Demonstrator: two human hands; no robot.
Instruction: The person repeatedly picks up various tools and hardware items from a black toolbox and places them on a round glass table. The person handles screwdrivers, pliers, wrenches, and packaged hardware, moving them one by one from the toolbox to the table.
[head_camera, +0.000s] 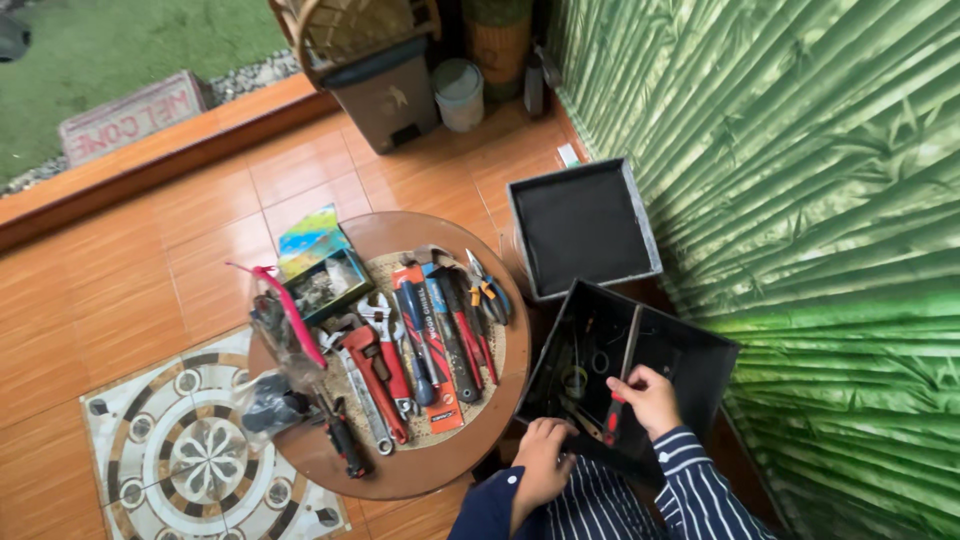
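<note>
Head view, looking down. The left hand (541, 462) grips the near rim of a black open-topped toolbox (700, 352), fingers curled over the edge; the right hand (650, 398) is inside the box, fingers closed around a red-handled tool (614, 412) with a long dark shank that leans up toward the far wall. The box sits tilted in front of the person, just beside a round wooden table (400, 478), and its black lid (582, 227) lies separately on the tiled floor against the green wall. On the table a mat carries a row of tools, among them a red pipe wrench (381, 373), an adjustable spanner (384, 318) and pliers (487, 288). Hazards: the tilted box is steadied by one hand only and could tip, spilling the small items inside; the shank could snag on the box wall as it lifts; the crowded mat leaves little room, so a tool set near the table edge could roll off.
</note>
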